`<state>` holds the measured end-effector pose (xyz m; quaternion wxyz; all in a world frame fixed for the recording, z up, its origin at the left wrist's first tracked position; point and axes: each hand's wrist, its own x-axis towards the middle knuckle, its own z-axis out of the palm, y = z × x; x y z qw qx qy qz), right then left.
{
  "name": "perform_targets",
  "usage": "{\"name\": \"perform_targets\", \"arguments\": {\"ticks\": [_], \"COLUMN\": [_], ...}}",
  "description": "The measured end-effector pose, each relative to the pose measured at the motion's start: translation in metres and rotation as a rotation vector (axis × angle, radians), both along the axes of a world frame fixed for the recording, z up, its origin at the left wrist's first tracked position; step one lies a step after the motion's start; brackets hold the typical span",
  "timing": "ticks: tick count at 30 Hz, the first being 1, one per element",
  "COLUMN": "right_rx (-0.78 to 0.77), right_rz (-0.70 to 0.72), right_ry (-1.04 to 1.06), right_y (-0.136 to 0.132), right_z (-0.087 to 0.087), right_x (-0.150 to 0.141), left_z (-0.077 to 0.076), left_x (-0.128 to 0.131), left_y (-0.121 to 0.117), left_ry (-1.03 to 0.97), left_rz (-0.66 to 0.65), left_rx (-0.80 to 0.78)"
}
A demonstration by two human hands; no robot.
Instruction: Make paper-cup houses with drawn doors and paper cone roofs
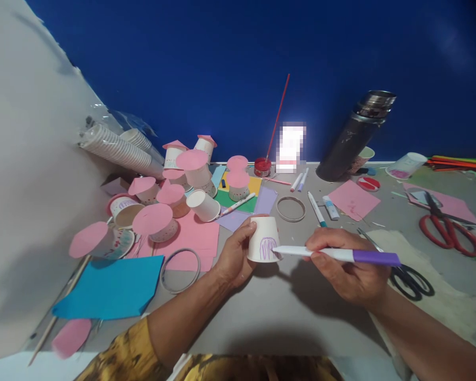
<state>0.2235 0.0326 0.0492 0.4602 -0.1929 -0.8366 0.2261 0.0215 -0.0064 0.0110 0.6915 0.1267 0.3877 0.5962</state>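
Observation:
My left hand [236, 254] is wrapped round a white paper cup [263, 233], which it holds upside down just above the grey table. A purple arch filled with wavy upright lines is drawn on the cup's near side. Between the fingers of my right hand [347, 264] is a white felt-tip marker [333, 254] with a purple end. Its tip touches the cup at the right edge of the drawing. The far side of the cup and some left fingertips are hidden.
Left stand several cups with pink paper tops [154, 218], beside blue paper [111, 288] and a tape roll [180, 270]. Right lie black-handled scissors [412, 280], red-handled scissors [452, 235] and pink paper [354, 200]. Behind them, a dark flask [347, 140] stands near the blue wall.

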Motion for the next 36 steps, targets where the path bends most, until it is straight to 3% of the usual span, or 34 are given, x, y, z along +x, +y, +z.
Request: {"name": "perform_targets", "arguments": {"ticks": [11, 15, 19, 24, 36], "right_rx": [-0.022, 0.002, -0.018, 0.03, 0.053], "right_rz": [0.019, -0.033, 0.017, -0.08, -0.038], "right_ry": [0.019, 0.003, 0.013, 0.015, -0.013], "right_y": [0.0009, 0.0012, 0.0002, 0.0004, 0.0001], "right_z": [-0.0023, -0.002, -0.0023, -0.0019, 0.0026], "right_x": [0.0003, -0.001, 0.0, 0.0, -0.001], "left_z": [0.0006, 0.0013, 0.0003, 0.0, 0.0015], "left_x": [0.0017, 0.0026, 0.0027, 0.0036, 0.0042], "left_y": [-0.0003, -0.001, -0.0017, -0.002, -0.0029], "left_ry": [0.042, 0.053, 0.082, 0.095, 0.105], "left_rz": [0.011, -0.013, 0.004, 0.008, 0.014], "left_rx": [0.028, 0.065, 0.071, 0.098, 0.125]}}
